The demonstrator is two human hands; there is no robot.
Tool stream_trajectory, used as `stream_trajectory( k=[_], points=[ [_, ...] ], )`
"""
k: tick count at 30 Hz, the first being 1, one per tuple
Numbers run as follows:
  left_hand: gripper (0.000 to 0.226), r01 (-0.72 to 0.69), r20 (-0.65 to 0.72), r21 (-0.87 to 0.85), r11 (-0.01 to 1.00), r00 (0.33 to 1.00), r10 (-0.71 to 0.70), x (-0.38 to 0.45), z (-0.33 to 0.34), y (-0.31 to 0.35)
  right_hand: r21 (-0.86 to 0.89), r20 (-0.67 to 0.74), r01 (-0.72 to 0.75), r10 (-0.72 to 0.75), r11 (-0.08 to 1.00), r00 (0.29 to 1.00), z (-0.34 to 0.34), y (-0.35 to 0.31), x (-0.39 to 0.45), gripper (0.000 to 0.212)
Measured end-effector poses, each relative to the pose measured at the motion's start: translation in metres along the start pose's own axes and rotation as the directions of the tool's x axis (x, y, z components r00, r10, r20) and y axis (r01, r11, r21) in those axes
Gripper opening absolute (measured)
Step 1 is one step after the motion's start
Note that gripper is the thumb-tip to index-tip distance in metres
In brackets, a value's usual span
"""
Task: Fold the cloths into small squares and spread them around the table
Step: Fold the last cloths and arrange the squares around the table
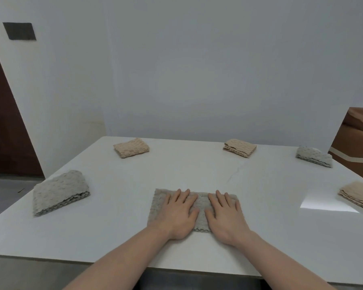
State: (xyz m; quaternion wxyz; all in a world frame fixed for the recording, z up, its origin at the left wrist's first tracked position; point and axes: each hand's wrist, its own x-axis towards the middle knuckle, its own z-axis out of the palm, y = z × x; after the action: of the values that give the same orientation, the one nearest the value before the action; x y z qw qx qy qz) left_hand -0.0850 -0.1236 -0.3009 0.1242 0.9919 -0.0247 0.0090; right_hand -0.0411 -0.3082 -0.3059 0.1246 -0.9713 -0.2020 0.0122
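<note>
Both hands, left hand [177, 214] and right hand [225, 216], lie flat with fingers straight, pressing the grey cloth [200, 208] at the near middle of the white table [197, 170]. Looks like I'm mid-fold, it's a rectangle; next I'd halve it square.

Five folded cloths [61, 192] ring the table [197, 170]; a sixth [201, 208] lies front-centre.

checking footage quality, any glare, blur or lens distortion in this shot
Head view: a bright patch of glare sits on the glossy white table to the right of the hands; lighting is soft, with only faint shadows under the folded grey textured cloth at left; wide-angle distortion bends the table edges and stretches the forearms; the picture is slightly soft overall.
</note>
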Motion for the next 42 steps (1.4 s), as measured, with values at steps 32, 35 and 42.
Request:
stream_trajectory(
  k=[32, 35, 42],
  points=[
    [0.073, 0.219, -0.002, 0.013, 0.976, 0.976, -0.219, 0.017, -0.014, -0.067, -0.007, 0.003, -0.088, 0.088, 0.996, 0.996, -0.006, 0.033, 0.04, 0.078],
    [0.072, 0.241, 0.007, 0.019, 0.97, 0.971, -0.241, 0.008, -0.016, -0.083, -0.005, 0.01, -0.124, 0.124, 0.992, 0.992, -0.008, 0.042, 0.037, 0.081],
    [0.066, 0.239, -0.007, 0.022, 0.971, 0.971, -0.239, 0.002, -0.014, -0.093, -0.047, 0.054, -0.178, 0.181, 0.983, 0.982, -0.018, 0.068, 0.033, 0.09]
  ],
)
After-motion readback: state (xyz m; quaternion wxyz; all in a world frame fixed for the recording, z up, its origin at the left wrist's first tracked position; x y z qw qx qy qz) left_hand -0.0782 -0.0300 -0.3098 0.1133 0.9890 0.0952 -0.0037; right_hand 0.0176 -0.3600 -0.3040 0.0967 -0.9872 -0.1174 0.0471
